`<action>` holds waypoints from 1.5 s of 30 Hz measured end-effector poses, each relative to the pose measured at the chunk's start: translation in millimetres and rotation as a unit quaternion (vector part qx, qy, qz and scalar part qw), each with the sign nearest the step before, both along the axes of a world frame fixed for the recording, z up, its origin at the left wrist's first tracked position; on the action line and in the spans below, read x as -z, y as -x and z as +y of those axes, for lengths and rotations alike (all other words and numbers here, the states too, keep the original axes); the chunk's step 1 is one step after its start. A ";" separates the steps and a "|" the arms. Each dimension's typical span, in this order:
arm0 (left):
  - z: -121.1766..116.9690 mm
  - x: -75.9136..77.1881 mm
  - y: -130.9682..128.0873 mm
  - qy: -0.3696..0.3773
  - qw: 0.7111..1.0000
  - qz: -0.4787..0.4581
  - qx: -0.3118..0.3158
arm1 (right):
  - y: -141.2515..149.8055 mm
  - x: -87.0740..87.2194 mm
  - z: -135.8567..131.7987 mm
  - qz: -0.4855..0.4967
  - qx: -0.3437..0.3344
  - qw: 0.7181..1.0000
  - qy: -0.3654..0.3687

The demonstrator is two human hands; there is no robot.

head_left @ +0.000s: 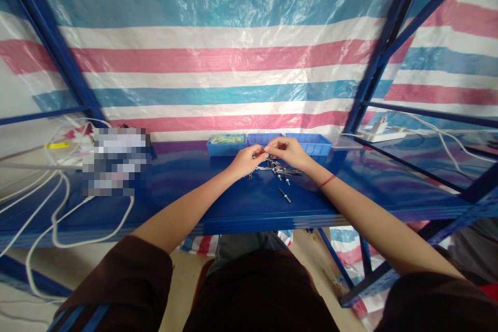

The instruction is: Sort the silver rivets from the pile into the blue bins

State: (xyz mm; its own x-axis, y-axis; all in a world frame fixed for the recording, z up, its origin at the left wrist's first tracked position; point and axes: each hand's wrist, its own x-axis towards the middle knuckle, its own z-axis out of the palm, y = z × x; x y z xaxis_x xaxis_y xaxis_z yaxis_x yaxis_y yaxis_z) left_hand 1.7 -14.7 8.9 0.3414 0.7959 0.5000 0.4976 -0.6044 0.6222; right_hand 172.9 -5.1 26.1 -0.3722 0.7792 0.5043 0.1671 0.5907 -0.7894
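**No readable text in view**

Can read no word, label, brand, number or sign at any hour of the dial. Out at nine o'clock, can see a yellow strip point(57, 145), too small and blurred to show print. Closer in along nine, can decipher nothing on the pixelated block point(116, 163). Near the centre, on the nine o'clock side, can make out no lettering on the blue bin point(227, 151). Toward three, likewise none on the white power strip point(383, 137).
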 end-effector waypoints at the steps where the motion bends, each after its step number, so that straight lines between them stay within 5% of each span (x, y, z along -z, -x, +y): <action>1: 0.6 0.1 -0.1 -0.002 1.000 -0.007 -0.004 | 0.3 -0.1 -0.6 -0.002 -0.003 1.000 -0.013; 15: 2.1 -4.2 5.7 -0.089 0.993 -0.026 -0.071 | -10.5 4.6 15.1 -0.144 0.097 0.978 -0.116; 19: 2.9 -0.6 5.8 -0.069 0.995 0.010 -0.067 | -28.1 1.4 29.5 -0.102 0.233 0.963 -0.093; 23: -0.3 1.5 6.1 -0.097 0.984 0.152 0.000 | -60.0 -0.5 42.5 -0.084 0.435 0.891 -0.097; 27: -5.7 1.5 5.1 -0.104 0.956 0.275 -0.010 | -77.3 2.6 47.9 -0.099 0.482 0.865 -0.098; 32: -10.3 0.4 4.0 -0.126 0.936 0.329 -0.021 | -60.5 2.8 44.1 -0.123 0.426 0.888 -0.123; 35: -9.6 0.3 2.7 -0.132 0.941 0.310 -0.040 | -42.3 2.8 36.6 -0.145 0.324 0.927 -0.126; 40: -0.2 -0.1 2.5 -0.045 0.991 0.109 -0.061 | -16.1 6.8 18.4 -0.091 0.053 0.994 0.017; 45: 6.7 -0.9 3.2 -0.002 1.000 0.002 -0.029 | -5.6 9.1 10.5 -0.012 -0.015 0.997 0.080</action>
